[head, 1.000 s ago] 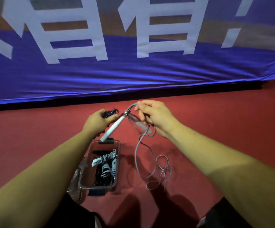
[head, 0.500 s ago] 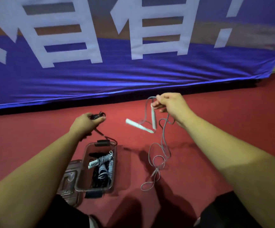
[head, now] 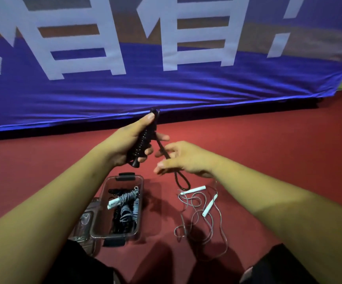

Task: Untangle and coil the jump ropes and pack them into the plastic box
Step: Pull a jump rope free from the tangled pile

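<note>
Blue banner [head: 166, 95] with large white characters is hanging across the far side, its hem meeting the red floor [head: 278, 144]. The plastic box [head: 115, 235] is sitting open on the floor below the left forearm, black latches at its near and far ends. It is holding coiled grey rope [head: 126, 201] over a coiled black one. Clear lid [head: 84, 222] is lying just left of the box, touching it. Person's dark-clad knees are showing at the bottom edge.

Loose grey jump rope [head: 198, 212] is sprawling tangled on the floor right of the box, under the right forearm, with its two pale handles lying apart.

Left hand [head: 129, 142] is gripping the black jump rope bundle [head: 145, 138] in the air above the box, fingers curled round it and thumb lying along its upper part. The bundle's long axis is standing steeply, top end pointing away toward the banner, bottom end toward the box.

A black cord is trailing from the bundle down across the right hand [head: 184, 158], ending in a hanging loop [head: 181, 181] just above the grey rope. Right fingers are looking loosely spread; cannot tell whether they are pinching the cord.
</note>
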`<state>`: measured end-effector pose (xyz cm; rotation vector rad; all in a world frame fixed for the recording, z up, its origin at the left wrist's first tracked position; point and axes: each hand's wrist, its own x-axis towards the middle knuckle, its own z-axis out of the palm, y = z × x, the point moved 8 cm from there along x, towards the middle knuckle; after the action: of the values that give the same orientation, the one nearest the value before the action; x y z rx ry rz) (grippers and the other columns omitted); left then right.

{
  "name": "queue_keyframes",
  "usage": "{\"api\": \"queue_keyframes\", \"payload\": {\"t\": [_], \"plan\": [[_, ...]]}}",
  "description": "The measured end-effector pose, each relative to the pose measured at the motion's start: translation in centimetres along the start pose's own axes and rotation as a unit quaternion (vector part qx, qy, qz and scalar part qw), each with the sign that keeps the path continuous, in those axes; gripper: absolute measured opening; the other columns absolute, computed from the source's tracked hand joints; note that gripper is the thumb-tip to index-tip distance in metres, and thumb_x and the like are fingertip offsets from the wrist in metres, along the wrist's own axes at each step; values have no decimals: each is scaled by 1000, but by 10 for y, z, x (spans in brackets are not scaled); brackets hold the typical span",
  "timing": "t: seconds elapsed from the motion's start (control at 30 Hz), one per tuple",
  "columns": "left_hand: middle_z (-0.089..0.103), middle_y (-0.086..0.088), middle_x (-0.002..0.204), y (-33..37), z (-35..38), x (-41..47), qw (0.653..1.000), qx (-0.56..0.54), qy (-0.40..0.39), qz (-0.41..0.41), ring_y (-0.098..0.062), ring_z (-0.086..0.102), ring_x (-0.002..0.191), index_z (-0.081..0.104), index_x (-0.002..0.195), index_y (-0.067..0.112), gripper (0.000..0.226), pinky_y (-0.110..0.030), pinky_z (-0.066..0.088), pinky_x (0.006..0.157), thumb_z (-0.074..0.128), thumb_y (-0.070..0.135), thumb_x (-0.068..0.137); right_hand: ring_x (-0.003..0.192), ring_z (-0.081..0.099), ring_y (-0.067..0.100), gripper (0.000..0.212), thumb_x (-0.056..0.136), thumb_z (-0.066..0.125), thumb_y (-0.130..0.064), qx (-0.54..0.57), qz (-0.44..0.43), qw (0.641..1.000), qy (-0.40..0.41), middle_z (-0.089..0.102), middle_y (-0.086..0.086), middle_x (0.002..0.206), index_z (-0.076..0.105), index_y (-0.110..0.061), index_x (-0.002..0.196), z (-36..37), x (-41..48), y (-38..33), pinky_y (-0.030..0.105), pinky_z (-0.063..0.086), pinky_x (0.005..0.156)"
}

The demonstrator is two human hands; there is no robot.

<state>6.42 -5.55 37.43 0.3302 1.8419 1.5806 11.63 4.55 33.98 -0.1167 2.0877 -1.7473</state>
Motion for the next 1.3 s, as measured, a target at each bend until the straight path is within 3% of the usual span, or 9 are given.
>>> {"api": "queue_keyframes", "payload": {"t": [0.17, 0.33, 0.6, 0.7, 0.8, 0.9, 1.0, 1.13, 1.3], "plan": [[71, -18, 111, -3, -15, 0, 997, -62, 52, -2, -17, 43, 46, 56, 108, 17, 56, -20, 33, 39, 60, 64, 79, 39, 30, 5, 16, 97, 46, 0, -11, 22, 998, 65, 44, 3, 62, 59, -1, 107, -10, 1, -9, 16, 27, 37], [60, -1, 65, -17, -34, -2, 993, -57, 87, -62, -13, 47, 41, 54, 98, 19, 48, -17, 33, 34, 61, 62, 79, 43, 43, 5, 11, 92, 60, -15, -279, -14, 951, 134, 54, -5, 57, 69, -10, 90, -30, 6, -33, 22, 36, 50], [60, -6, 72, -20, -47, 5, 981, 123, 147, -2, -19, 49, 47, 62, 99, 25, 20, -24, 38, 44, 76, 25, 84, 84, 60, 26, 17, 93, 55, -29, -472, -35, 870, 139, 67, 4, 86, 70, -19, 95, -28, 7, -49, 37, 51, 76], [67, -4, 80, -16, -44, 7, 925, 326, 194, -2, -25, 61, 59, 61, 107, 30, 30, -27, 44, 49, 77, 32, 81, 83, 58, 27, 18, 94, 53, -33, -548, -55, 828, 104, 62, 2, 82, 67, -22, 92, -21, 3, -56, 33, 45, 69], [69, -4, 109, -13, -25, 7, 769, 592, 240, -6, -31, 66, 97, 59, 118, 36, 44, -33, 47, 72, 71, 43, 77, 91, 63, 31, 20, 93, 52, -35, -632, -95, 762, 109, 69, 5, 94, 67, -23, 100, -16, -2, -63, 34, 46, 69], [68, -3, 99, -22, 3, 13, 748, 645, 156, 16, -31, 66, 94, 62, 107, 33, 39, -31, 45, 70, 70, 46, 71, 95, 64, 29, 19, 92, 54, -37, -663, -131, 727, 120, 71, 0, 99, 69, -32, 103, -20, -10, -65, 36, 50, 75], [66, 3, 73, -40, 30, 14, 783, 622, 7, 16, -23, 65, 76, 56, 76, 29, 22, -25, 43, 63, 72, 42, 68, 97, 64, 24, 16, 90, 57, -36, -636, -132, 753, 110, 73, -7, 99, 70, -35, 100, -26, -13, -58, 34, 50, 79], [62, 4, 61, -27, 46, 4, 803, 590, -20, 86, -16, 60, 61, 50, 68, 29, 27, -20, 37, 54, 74, 42, 74, 82, 65, 5, 9, 86, 69, -25, -476, -109, 869, 82, 74, -6, 87, 76, -22, 90, -46, -12, -50, 24, 50, 79], [55, 2, 52, -5, 50, -16, 951, 270, 9, 148, -17, 49, 41, 61, 77, 32, 14, -27, 39, 41, 73, 26, 81, 40, 29, 12, 18, 89, 66, -14, -124, -86, 979, 139, 40, 7, 50, 63, 0, 78, -74, -14, -41, 19, 25, 43]]}}
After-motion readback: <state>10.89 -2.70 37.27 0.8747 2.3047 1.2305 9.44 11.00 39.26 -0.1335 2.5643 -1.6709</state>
